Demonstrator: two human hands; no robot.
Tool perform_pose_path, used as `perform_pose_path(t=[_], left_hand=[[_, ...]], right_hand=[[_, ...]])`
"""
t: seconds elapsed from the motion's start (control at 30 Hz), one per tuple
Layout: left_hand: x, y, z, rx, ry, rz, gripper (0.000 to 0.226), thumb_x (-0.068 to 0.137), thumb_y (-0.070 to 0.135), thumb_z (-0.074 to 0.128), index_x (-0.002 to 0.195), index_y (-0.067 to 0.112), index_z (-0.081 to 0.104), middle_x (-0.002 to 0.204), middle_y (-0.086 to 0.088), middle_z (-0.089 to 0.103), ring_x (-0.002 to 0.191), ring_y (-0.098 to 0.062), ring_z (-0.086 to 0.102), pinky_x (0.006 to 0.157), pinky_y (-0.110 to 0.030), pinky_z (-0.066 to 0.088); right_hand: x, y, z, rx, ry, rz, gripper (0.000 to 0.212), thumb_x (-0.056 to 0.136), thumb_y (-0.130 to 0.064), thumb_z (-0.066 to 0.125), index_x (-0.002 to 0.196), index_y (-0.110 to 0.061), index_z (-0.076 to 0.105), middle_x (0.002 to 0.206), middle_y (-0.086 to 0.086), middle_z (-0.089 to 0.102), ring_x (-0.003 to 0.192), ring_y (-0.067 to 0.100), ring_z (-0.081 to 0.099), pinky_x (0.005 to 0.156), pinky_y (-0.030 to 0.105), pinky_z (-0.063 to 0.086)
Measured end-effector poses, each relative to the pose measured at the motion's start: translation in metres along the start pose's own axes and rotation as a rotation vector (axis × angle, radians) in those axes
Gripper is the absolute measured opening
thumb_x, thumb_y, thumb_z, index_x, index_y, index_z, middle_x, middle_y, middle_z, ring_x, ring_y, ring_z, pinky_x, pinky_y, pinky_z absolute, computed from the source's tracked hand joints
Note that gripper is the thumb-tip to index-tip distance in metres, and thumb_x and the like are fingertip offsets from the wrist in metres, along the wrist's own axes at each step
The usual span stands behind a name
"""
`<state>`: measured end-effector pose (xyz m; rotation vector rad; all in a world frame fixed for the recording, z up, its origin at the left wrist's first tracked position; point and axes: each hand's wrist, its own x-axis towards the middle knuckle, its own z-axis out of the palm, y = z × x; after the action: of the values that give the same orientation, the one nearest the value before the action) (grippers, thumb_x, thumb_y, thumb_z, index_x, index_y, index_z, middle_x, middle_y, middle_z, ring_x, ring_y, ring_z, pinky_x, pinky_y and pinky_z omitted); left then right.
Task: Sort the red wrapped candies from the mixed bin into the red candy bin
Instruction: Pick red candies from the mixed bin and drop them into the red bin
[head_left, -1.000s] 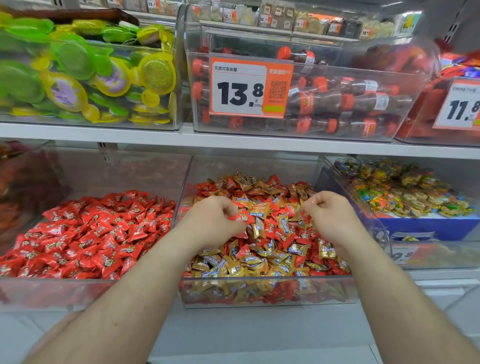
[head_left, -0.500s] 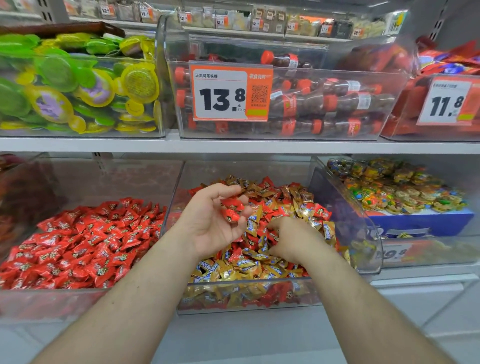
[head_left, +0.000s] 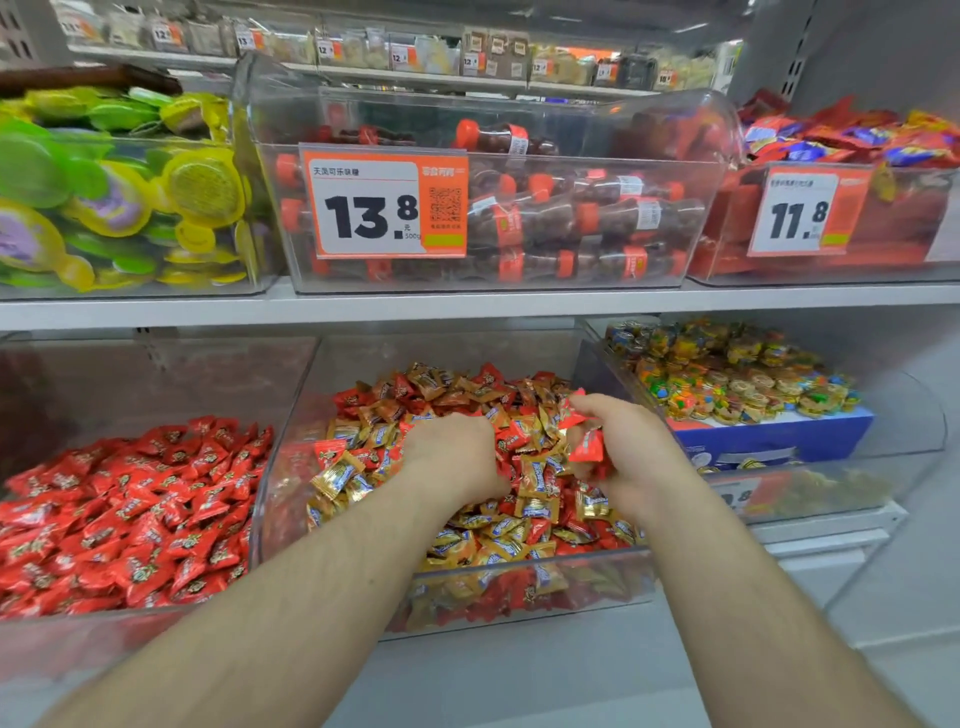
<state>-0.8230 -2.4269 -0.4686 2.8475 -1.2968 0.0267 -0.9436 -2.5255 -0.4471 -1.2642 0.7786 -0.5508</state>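
Note:
The clear mixed bin (head_left: 519, 584) in the middle of the lower shelf holds a heap of red and gold wrapped candies (head_left: 467, 395). To its left is the red candy bin (head_left: 78, 642), filled with red wrapped candies (head_left: 135, 509). Both my hands are over the mixed bin. My left hand (head_left: 452, 452) is palm down, fingers curled into the heap around candies that are mostly hidden under it. My right hand (head_left: 628, 447) pinches a few red candies (head_left: 587, 446) just above the heap.
A bin of colourful round sweets (head_left: 737, 384) on a blue box stands right of the mixed bin. The shelf above (head_left: 467, 304) carries bins of green and yellow jelly cups (head_left: 119, 197), cola-bottle sweets (head_left: 571, 218) with a 13.8 price tag, and red packets (head_left: 852, 140).
My left hand, cupped palm up with red candies half a second ago, has turned palm down onto the heap. My right hand has risen from the pile holding red candies.

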Motion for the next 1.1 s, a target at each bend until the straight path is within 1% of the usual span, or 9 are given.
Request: perform_pose_path(t=[0.07, 0.2, 0.27, 0.37, 0.5, 0.63, 0.9, 1.0, 1.1], left_hand=[[0.004, 0.007, 0.003, 0.075, -0.061, 0.000, 0.032, 0.081, 0.041, 0.072, 0.072, 0.016, 0.054, 0.069, 0.004, 0.055, 0.068, -0.020, 0.058, 0.056, -0.029, 0.045], [0.011, 0.007, 0.008, 0.028, -0.011, -0.007, 0.008, 0.084, 0.019, 0.064, 0.091, 0.016, 0.063, 0.077, 0.002, 0.059, 0.069, -0.020, 0.057, 0.054, -0.029, 0.043], [0.010, 0.001, 0.007, -0.133, 0.031, -0.008, 0.010, 0.084, 0.025, 0.062, 0.092, 0.020, 0.061, 0.086, 0.002, 0.063, 0.076, -0.022, 0.061, 0.058, -0.030, 0.046], [-0.002, -0.011, -0.005, -0.616, 0.075, -0.023, 0.021, 0.088, 0.038, 0.060, 0.084, 0.019, 0.052, 0.078, 0.001, 0.061, 0.074, -0.024, 0.064, 0.059, -0.031, 0.045], [-0.034, -0.034, -0.029, -1.400, 0.070, -0.164, 0.023, 0.095, 0.038, 0.056, 0.103, 0.016, 0.057, 0.078, 0.001, 0.055, 0.062, -0.016, 0.050, 0.053, -0.027, 0.038], [-0.069, -0.071, -0.049, -1.967, 0.054, -0.240, 0.011, 0.096, 0.020, 0.056, 0.090, 0.011, 0.055, 0.070, -0.003, 0.059, 0.049, -0.011, 0.051, 0.036, -0.018, 0.031], [-0.117, -0.175, -0.057, -2.397, 0.079, -0.413, 0.017, 0.096, 0.022, 0.048, 0.093, 0.013, 0.063, 0.085, -0.007, 0.071, 0.058, -0.020, 0.067, 0.035, -0.015, 0.042], [-0.128, -0.209, -0.042, -2.486, 0.128, -0.529, 0.020, 0.099, 0.019, 0.043, 0.103, 0.007, 0.058, 0.098, -0.014, 0.072, 0.080, -0.031, 0.071, 0.044, -0.028, 0.055], [-0.136, -0.234, -0.029, -2.513, 0.174, -0.608, 0.018, 0.100, 0.018, 0.042, 0.106, 0.005, 0.054, 0.120, -0.021, 0.064, 0.110, -0.040, 0.061, 0.066, -0.050, 0.060]], right_hand=[[-0.003, -0.004, -0.002, 0.317, -0.027, 0.164, 0.021, 0.097, -0.020, 0.051, 0.078, -0.011, 0.050, 0.051, 0.000, 0.044, 0.045, 0.014, 0.037, 0.051, 0.027, 0.028], [-0.009, -0.006, -0.003, 0.594, -0.062, 0.307, 0.026, 0.101, -0.027, 0.046, 0.095, -0.003, 0.054, 0.055, 0.003, 0.054, 0.048, 0.019, 0.065, 0.058, 0.030, 0.049], [-0.012, -0.008, -0.002, 0.699, -0.094, 0.371, 0.034, 0.101, -0.030, 0.047, 0.105, 0.003, 0.055, 0.059, 0.008, 0.059, 0.051, 0.022, 0.068, 0.051, 0.026, 0.055], [-0.012, -0.008, 0.002, 0.777, -0.130, 0.414, 0.035, 0.100, -0.031, 0.049, 0.106, 0.003, 0.054, 0.073, 0.017, 0.067, 0.056, 0.025, 0.069, 0.040, 0.023, 0.052], [-0.013, -0.003, 0.016, 0.722, -0.228, 0.431, 0.023, 0.099, -0.024, 0.047, 0.103, -0.005, 0.059, 0.095, 0.024, 0.071, 0.083, 0.023, 0.070, 0.041, 0.022, 0.052], [-0.025, -0.004, 0.044, 0.553, -0.281, 0.417, 0.023, 0.096, -0.014, 0.049, 0.111, -0.010, 0.066, 0.100, 0.019, 0.073, 0.066, 0.029, 0.072, 0.036, 0.023, 0.049], [-0.059, -0.003, 0.110, 0.304, -0.452, 0.432, 0.035, 0.098, -0.035, 0.046, 0.115, -0.010, 0.063, 0.081, 0.016, 0.065, 0.051, 0.019, 0.052, 0.031, 0.015, 0.032], [-0.071, -0.006, 0.136, 0.246, -0.503, 0.430, 0.035, 0.097, -0.035, 0.046, 0.115, -0.009, 0.060, 0.078, 0.015, 0.061, 0.054, 0.018, 0.047, 0.033, 0.015, 0.029], [-0.081, -0.012, 0.166, 0.178, -0.564, 0.425, 0.035, 0.095, -0.033, 0.048, 0.117, -0.008, 0.058, 0.081, 0.016, 0.060, 0.054, 0.016, 0.045, 0.030, 0.015, 0.027]])
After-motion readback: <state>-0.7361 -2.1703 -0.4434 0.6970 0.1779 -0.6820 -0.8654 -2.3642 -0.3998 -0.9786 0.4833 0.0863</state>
